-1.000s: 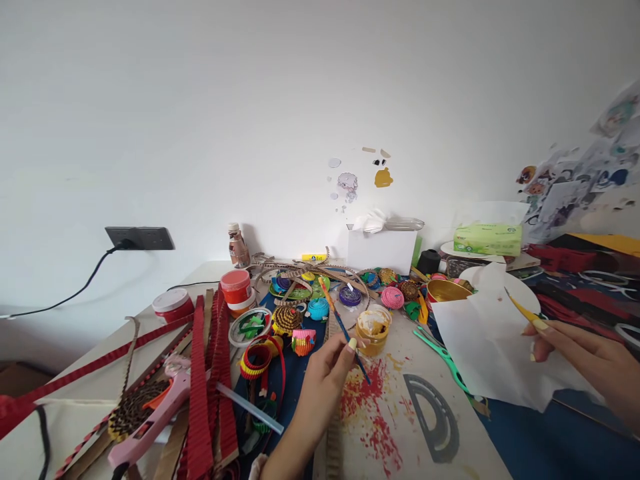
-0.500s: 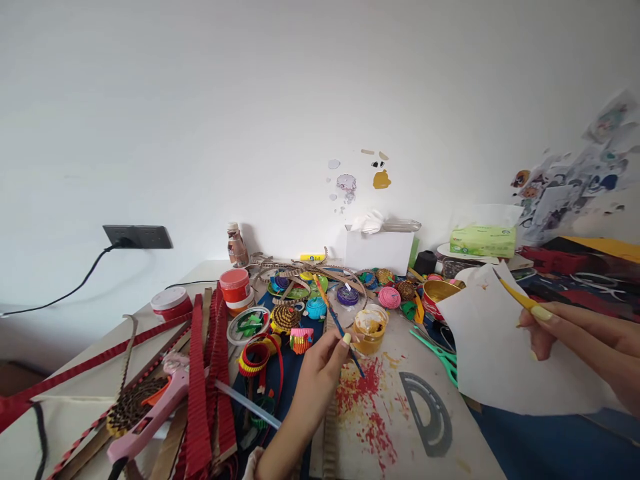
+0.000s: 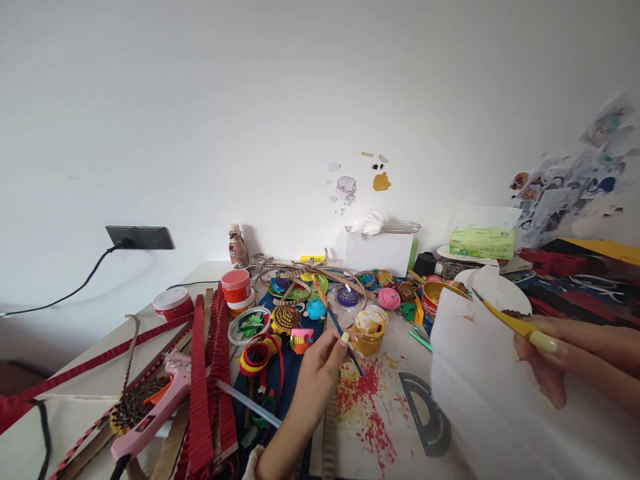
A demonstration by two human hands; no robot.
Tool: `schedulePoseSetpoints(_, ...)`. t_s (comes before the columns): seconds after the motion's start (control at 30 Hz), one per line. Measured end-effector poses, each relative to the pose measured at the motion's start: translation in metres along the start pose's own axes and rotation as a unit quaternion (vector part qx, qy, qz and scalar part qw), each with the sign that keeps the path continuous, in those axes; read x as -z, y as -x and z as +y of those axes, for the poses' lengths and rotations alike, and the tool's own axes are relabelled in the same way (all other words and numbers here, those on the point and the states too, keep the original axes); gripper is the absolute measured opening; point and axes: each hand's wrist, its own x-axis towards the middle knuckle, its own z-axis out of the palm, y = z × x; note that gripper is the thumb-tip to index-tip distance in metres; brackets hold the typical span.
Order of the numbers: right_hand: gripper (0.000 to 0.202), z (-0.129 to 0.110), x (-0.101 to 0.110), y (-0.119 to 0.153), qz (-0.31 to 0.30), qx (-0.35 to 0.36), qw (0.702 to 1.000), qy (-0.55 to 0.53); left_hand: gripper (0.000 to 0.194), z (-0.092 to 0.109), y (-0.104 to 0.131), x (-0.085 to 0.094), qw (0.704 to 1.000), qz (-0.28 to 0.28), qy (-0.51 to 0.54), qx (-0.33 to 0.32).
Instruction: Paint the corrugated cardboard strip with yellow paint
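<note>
My left hand (image 3: 320, 368) pinches a paintbrush (image 3: 331, 313) with a blue handle, slanted above the paint-spattered board. Yellow paint covers part of its upper end. Just behind that hand stands an open tub of ochre paint (image 3: 369, 343). At the right, my right hand (image 3: 575, 353) has thumb and fingers closed on a slim, curved yellow piece (image 3: 505, 319) with a dark pointed tip; its exact kind is unclear. A large white sheet of paper (image 3: 480, 393) lies up against that hand, raised over the board's right side. Whether the other fingers grip the sheet is hidden.
A grey protractor (image 3: 425, 413) rests on the board, partly under the paper. Leftward are a pink glue gun (image 3: 157, 410), red corrugated strips (image 3: 197, 373) and red paint tubs (image 3: 236, 290). Coiled paper pieces (image 3: 316, 309) crowd the back, before a white box (image 3: 380, 253).
My right hand has come nearer with the yellow piece, and the paper has shifted left and down, covering part of the protractor and green scissors. My left hand and paintbrush have hardly moved.
</note>
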Motion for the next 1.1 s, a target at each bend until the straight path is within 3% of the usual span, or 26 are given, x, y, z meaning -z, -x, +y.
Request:
schedulePoseSetpoints(0.03,0.055,0.003,0.003,-0.004,-0.114,0.010,0.991,-0.069,0.034,0.000,0.000,0.000,1.000,0.001,0.002,0.000)
schedulePoseSetpoints(0.07,0.052,0.007,0.005,-0.007,-0.147,-0.006,0.984,-0.103,0.034,0.000,0.000,0.000,1.000,0.001,0.003,0.000)
schedulePoseSetpoints(0.17,0.052,0.013,-0.001,-0.013,-0.196,-0.066,0.967,-0.146,0.034,0.000,-0.001,0.000,1.000,0.006,0.003,0.001)
schedulePoseSetpoints(0.3,0.054,0.021,-0.024,-0.011,-0.246,-0.126,0.944,-0.180,0.032,0.001,-0.002,0.000,1.000,0.010,0.006,0.002)
schedulePoseSetpoints(0.57,0.051,0.048,-0.060,-0.009,-0.271,-0.132,0.933,-0.195,0.033,0.004,-0.002,0.001,1.000,0.010,0.022,0.003)
schedulePoseSetpoints(0.87,0.051,0.065,-0.070,-0.018,-0.264,-0.120,0.938,-0.191,0.030,0.005,-0.005,0.002,0.999,0.020,0.028,0.003)
schedulePoseSetpoints(1.1,0.051,0.069,-0.080,-0.005,-0.289,-0.131,0.923,-0.218,0.024,0.008,-0.003,0.004,0.999,0.029,0.021,0.007)
